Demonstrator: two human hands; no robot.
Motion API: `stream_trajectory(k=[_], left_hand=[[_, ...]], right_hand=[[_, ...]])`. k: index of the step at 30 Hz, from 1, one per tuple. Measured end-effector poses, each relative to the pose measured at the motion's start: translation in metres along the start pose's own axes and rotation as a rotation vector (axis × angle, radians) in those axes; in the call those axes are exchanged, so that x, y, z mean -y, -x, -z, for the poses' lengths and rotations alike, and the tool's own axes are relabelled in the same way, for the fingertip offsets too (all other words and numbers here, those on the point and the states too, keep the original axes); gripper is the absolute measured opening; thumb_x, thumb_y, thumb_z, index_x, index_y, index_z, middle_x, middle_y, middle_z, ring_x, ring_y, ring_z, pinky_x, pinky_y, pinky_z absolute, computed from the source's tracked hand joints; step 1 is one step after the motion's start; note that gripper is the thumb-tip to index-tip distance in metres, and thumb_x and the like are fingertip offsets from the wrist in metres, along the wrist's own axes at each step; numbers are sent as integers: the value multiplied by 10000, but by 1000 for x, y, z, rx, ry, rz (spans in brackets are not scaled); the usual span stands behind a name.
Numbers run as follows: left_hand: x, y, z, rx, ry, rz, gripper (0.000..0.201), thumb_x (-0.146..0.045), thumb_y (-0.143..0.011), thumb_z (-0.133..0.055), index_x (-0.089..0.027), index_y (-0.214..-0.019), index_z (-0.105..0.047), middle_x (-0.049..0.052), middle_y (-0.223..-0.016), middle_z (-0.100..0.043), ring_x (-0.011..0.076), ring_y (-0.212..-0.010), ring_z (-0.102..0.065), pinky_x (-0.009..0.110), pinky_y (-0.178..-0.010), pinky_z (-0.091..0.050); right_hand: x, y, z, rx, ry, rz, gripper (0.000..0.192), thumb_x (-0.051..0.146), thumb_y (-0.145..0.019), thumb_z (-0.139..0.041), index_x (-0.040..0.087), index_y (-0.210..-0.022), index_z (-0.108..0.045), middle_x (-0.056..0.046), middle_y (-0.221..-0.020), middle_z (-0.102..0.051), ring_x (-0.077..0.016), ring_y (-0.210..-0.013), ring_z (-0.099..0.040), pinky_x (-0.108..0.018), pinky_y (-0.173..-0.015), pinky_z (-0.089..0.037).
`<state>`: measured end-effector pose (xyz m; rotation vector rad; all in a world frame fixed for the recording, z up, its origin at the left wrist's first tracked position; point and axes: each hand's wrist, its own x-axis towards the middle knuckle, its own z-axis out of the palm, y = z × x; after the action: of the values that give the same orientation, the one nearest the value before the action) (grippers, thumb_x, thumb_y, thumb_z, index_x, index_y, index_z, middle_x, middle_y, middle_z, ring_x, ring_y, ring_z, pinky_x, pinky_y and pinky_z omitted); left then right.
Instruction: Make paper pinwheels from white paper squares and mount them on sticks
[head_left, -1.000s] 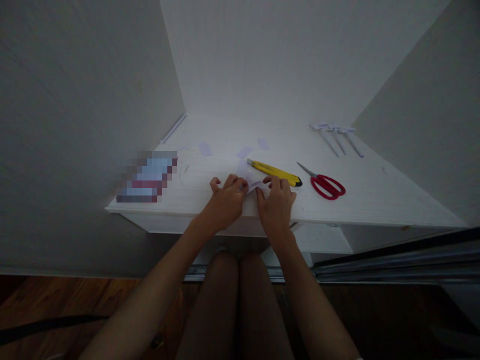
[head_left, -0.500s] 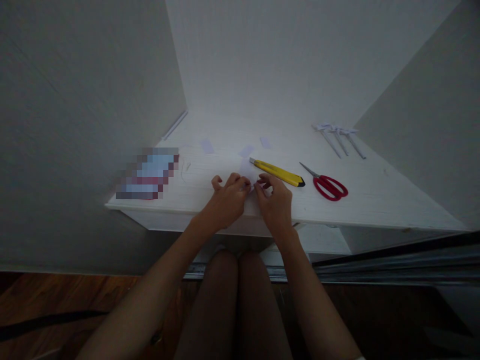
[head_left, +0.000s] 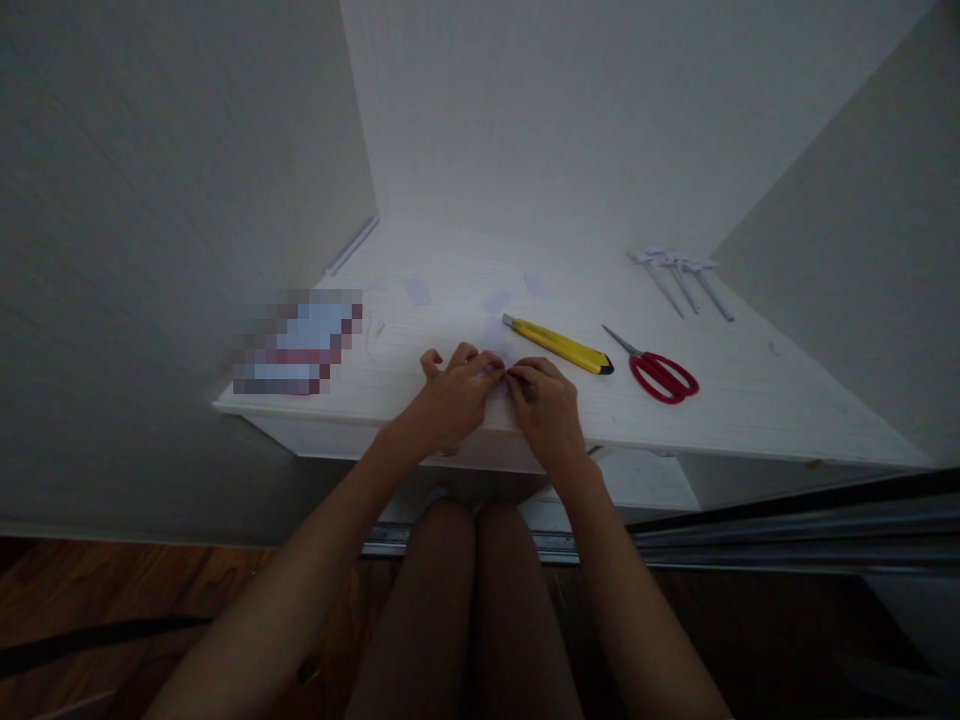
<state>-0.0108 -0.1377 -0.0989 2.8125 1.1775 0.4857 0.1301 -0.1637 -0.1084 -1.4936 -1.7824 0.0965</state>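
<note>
Near the front edge of the white shelf, my left hand [head_left: 459,398] and my right hand [head_left: 546,400] meet fingertip to fingertip. Both are closed in a pinch on a small piece of white paper [head_left: 498,384], mostly covered by the fingers. Some fingers of the left hand stick out to the side. Just beyond the fingertips, a pale paper piece [head_left: 495,335] lies flat. A yellow utility knife [head_left: 561,345] rests right of it, its blade end pointing left. Further right are red-handled scissors [head_left: 660,376], tips toward the back left.
Small paper rectangles [head_left: 417,291] lie behind my hands. Several thin paper sticks with folded tops [head_left: 679,280] lie at the back right. A white strip [head_left: 352,246] is along the left wall, and a blurred-out phone-like object [head_left: 300,345] lies left. Walls enclose the shelf [head_left: 780,400].
The fingertips of both hands have come closer together, and the right fingers have turned slightly inward. The view has shifted a little; the tools and paper pieces stay put.
</note>
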Motion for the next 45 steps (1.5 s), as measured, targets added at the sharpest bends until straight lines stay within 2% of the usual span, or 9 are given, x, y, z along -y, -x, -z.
stream_trajectory(k=[8, 13, 21, 28, 32, 36, 39, 45], left_hand=[[1, 0, -3, -51, 38, 26, 442, -55, -781, -315, -211, -1125, -543, 72, -1205, -525, 257, -1045, -390, 489, -812, -257], [1, -1, -2, -35, 56, 36, 481, -31, -743, -329, -201, -1146, -530, 63, -1223, -518, 247, -1048, -389, 466, -816, -268], [1, -1, 0, -35, 88, 34, 481, -30, -738, -323, -196, -1135, -539, 67, -1221, -524, 244, -1041, -402, 472, -824, -265], [5, -3, -6, -98, 128, -6, 441, -31, -750, -313, -142, -1100, -557, 62, -1174, -556, 207, -1020, -419, 399, -852, -310], [7, -5, -6, -92, 186, 14, 443, -30, -742, -312, -130, -1098, -555, 61, -1154, -562, 194, -1030, -415, 384, -853, -315], [5, -5, -2, -87, 129, 67, 496, -28, -717, -322, -182, -1137, -536, 62, -1202, -514, 219, -1044, -397, 409, -783, -307], [3, -5, 1, -46, 32, 56, 546, -23, -704, -335, -252, -1165, -517, 55, -1226, -475, 238, -1023, -390, 416, -733, -293], [8, -14, 7, 30, -122, 10, 595, -6, -693, -356, -351, -1145, -532, 32, -1227, -454, 269, -1054, -334, 469, -758, -245]], right_hand=[[-3, 2, 0, 13, 38, 59, 197, 136, -810, -451, 127, -842, -645, -103, -895, -628, -194, -883, -537, -343, -839, -431], [-4, 2, 0, 43, 70, 65, 225, 152, -821, -436, 132, -908, -642, -111, -920, -597, -204, -897, -514, -361, -837, -425], [-5, 1, 1, 79, 70, 87, 242, 147, -824, -425, 132, -903, -653, -105, -909, -559, -199, -898, -494, -352, -853, -411], [-3, 1, 1, 60, 135, 72, 237, 146, -818, -437, 104, -925, -644, -124, -915, -490, -217, -907, -434, -363, -852, -382], [-4, 1, 1, 64, 163, 65, 231, 147, -811, -438, 121, -915, -642, -115, -901, -464, -224, -895, -410, -378, -843, -365], [-7, 0, 1, 84, 156, 62, 244, 144, -806, -433, 108, -929, -640, -119, -902, -468, -225, -892, -406, -378, -841, -354], [-8, -1, 2, 103, 151, 76, 266, 135, -802, -426, 100, -967, -632, -124, -912, -476, -226, -893, -411, -383, -845, -352], [-9, -3, 3, 131, 162, 46, 246, 140, -800, -445, 101, -951, -635, -137, -923, -501, -232, -901, -423, -382, -841, -354]])
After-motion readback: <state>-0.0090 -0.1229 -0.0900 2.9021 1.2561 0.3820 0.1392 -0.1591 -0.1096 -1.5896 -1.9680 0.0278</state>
